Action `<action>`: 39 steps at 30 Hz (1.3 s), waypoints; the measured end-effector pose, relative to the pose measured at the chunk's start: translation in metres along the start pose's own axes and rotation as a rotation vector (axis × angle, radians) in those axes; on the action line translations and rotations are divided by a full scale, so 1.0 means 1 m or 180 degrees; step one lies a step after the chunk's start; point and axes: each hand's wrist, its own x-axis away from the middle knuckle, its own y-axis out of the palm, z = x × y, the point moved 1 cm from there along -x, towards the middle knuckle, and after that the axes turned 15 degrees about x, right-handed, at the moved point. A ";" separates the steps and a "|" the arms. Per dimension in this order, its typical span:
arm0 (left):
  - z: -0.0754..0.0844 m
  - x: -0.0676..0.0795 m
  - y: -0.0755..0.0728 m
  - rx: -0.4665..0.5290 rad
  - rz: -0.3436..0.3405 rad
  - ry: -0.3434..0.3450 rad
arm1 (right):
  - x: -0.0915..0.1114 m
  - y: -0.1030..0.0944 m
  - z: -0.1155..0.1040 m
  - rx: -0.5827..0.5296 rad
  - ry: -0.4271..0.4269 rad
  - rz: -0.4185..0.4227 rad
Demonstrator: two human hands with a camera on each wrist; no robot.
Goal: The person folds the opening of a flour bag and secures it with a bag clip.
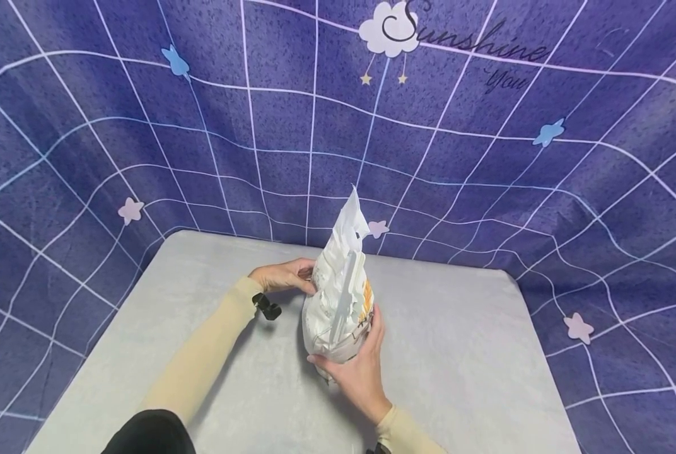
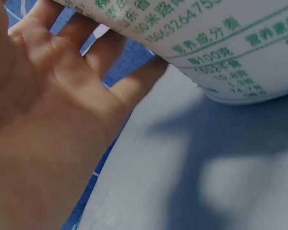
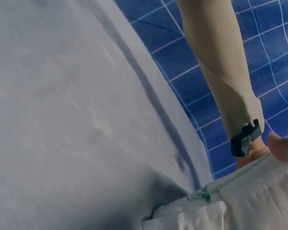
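Observation:
A white food bag [image 1: 329,309] with an orange wheat-like print stands on the table between both hands, its crumpled top pointing up. My left hand [image 1: 285,275] holds its far left side, with the thumb towards me and the fingers partly hidden. In the left wrist view, the fingers of that hand [image 2: 62,96] reach the bag [image 2: 216,52], which carries green printed text and a nutrition table. Around the near right side my right hand [image 1: 361,372] grips the bag, thumb across the front. In the right wrist view, only a thumb [image 3: 284,149] shows over the bag [image 3: 259,196]. The bag's contents are hidden.
A pale grey table [image 1: 457,353] spreads out on both sides of the bag. Behind and beside it hangs a blue curtain [image 1: 270,126] with a white grid, stars and a cloud. A black wrist camera [image 1: 267,307] sits on the left wrist. Dark rounded thing [image 1: 147,435] at lower left.

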 end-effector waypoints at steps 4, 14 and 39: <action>0.000 0.003 0.000 -0.0080 -0.0012 -0.0193 | -0.002 0.002 0.001 0.0014 0.0037 -0.0093; -0.006 0.005 -0.003 -0.0127 -0.0047 -0.0140 | -0.007 0.011 0.004 0.0064 0.0003 -0.0072; -0.038 0.044 0.073 -0.0430 0.1755 0.0600 | -0.065 -0.042 0.069 -0.0073 -0.0348 -0.1262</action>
